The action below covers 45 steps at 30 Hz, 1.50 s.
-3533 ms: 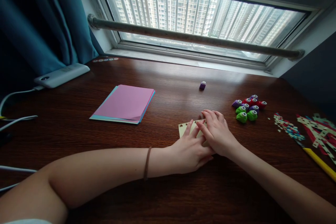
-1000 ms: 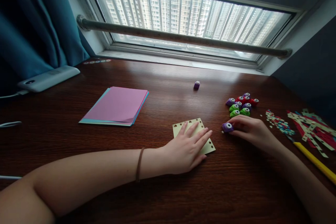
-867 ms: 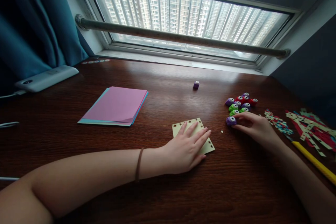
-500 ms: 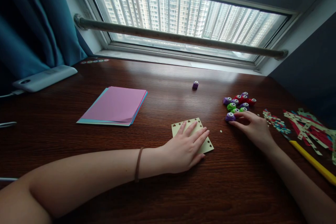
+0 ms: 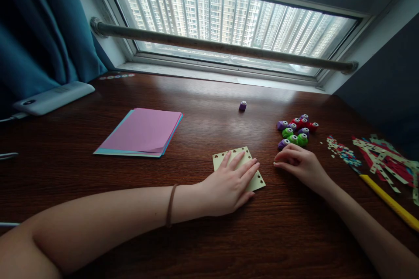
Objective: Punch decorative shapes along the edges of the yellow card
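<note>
My left hand (image 5: 231, 185) lies flat, fingers spread, on a pale yellow sheet of paper (image 5: 220, 162) with small shapes punched along its edges. Over to the right, my right hand (image 5: 303, 166) has thumb and forefinger brought together at the tabletop. A tiny pale paper cut-out (image 5: 274, 164) shows at those fingertips, mostly covered by them. Just beyond the right hand stands a cluster of small craft punches in purple, green and red, the nearest being a purple punch (image 5: 283, 144).
A lone purple punch (image 5: 242, 106) stands toward the window. Stacked coloured paper (image 5: 140, 133) lies left, with a white device (image 5: 55, 98) behind. At right are paper confetti (image 5: 343, 150), punched strips (image 5: 382, 161) and a yellow-handled tool (image 5: 389, 200).
My right hand has let go of the purple punch, leaving it beside the others, and moved nearer and slightly left to the tiny cut-out. My left hand stays on the sheet.
</note>
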Motion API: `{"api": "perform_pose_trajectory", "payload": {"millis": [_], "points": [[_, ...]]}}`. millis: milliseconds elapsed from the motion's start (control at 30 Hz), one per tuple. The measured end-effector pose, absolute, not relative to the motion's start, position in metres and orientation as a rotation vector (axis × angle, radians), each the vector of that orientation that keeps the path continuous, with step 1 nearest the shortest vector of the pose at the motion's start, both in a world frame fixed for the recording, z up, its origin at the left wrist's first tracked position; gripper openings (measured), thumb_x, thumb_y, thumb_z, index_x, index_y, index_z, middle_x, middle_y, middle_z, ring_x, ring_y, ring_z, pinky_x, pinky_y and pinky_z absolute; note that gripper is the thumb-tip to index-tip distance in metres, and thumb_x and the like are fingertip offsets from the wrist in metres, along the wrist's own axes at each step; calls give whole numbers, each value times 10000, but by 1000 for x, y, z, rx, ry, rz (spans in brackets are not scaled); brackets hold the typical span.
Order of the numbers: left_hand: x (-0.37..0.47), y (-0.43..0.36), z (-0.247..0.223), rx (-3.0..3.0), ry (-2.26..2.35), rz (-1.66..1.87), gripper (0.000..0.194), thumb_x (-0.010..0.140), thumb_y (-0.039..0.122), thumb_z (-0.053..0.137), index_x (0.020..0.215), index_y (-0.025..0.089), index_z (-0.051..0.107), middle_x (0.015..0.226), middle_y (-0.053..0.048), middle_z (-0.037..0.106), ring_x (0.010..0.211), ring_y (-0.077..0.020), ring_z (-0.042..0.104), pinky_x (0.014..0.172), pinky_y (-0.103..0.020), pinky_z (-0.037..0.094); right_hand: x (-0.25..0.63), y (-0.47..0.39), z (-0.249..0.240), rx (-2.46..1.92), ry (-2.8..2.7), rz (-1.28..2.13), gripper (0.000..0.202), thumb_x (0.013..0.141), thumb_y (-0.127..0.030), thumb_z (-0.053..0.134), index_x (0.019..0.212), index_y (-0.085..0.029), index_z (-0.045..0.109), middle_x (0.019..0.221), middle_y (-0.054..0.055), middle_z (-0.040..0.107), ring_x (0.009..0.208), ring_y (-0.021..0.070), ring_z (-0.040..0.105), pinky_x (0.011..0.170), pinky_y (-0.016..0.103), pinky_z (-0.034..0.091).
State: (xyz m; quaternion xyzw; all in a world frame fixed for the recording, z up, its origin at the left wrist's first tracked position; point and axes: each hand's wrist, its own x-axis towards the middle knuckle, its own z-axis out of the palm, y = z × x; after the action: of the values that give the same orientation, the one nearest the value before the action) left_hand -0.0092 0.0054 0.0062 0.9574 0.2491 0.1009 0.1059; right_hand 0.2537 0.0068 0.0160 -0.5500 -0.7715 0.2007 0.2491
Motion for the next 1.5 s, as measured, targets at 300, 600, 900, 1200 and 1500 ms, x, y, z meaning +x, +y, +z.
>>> {"api": "perform_pose_trajectory", "payload": {"millis": [300, 600, 900, 1200, 1500], "points": [[-9, 5, 7, 2864, 712, 260, 508, 937, 427, 321, 1360, 145, 313, 1436, -86, 200, 1326, -301, 71, 1058, -527, 112, 255, 9, 12, -1511, -2131, 674, 179, 810, -335, 571, 749, -173, 618, 758, 28, 510, 641, 131, 448, 593, 264, 379], [-11, 5, 7, 2855, 708, 260, 511, 939, 426, 318, 1353, 127, 322, 1430, -117, 203, 1326, -282, 108, 1077, -480, 94, 256, 10, 9, -1519, -2217, 615, 144, 835, -293, 536, 756, -174, 553, 794, 20, 495, 676, 126, 454, 629, 255, 374], [-10, 6, 5, 2849, 670, 260, 522, 940, 417, 321, 1359, 105, 313, 1430, -121, 203, 1326, -260, 135, 1093, -416, 97, 259, 9, 8, -1515, -2275, 617, 129, 860, -288, 499, 788, -190, 542, 818, 15, 500, 685, 121, 458, 633, 253, 380], [-10, 5, 6, 2844, 753, 292, 600, 910, 440, 382, 1338, 24, 315, 1428, -167, 177, 1329, -279, 110, 1098, -363, 117, 265, 11, 15, -1504, -2239, 511, 123, 872, -284, 450, 814, -185, 494, 835, 32, 522, 730, 141, 498, 671, 272, 404], [-9, 3, 7, 2841, 843, 349, 510, 864, 435, 461, 1170, 26, 458, 1242, -190, 374, 1202, -311, 305, 1052, -386, 225, 355, 22, 37, -2039, -1510, -349, 127, 743, -240, 599, 865, -208, 590, 711, 20, 646, 674, 165, 610, 621, 247, 396]]}}
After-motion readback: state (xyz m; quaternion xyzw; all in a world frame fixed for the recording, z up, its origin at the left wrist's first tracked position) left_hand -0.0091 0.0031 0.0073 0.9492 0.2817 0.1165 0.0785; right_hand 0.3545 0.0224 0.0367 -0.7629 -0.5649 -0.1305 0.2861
